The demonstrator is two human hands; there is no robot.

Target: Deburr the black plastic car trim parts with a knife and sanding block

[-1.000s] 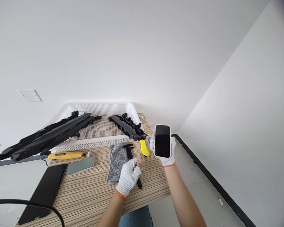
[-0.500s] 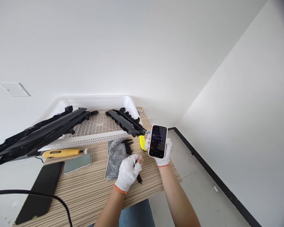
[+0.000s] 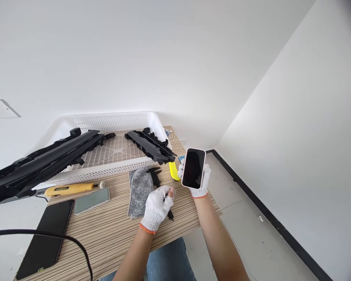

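Above the right edge of the striped wood-look worktop: a pale-cased black smartphone, grasped from behind by the white-gloved right hand.
Near edge, middle: the white-gloved left hand curls loosely over a black caliper; whether it grips this, I cannot tell.
Done, seemingly: phone lifted off the worktop, screen dark.
Left aside, seemingly: long black moulded plastic strips in the white slatted plastic basket along the far edge, untouched.
Writing: dark lettering on the yellow pen-shaped tool, illegible; phone screen, none.
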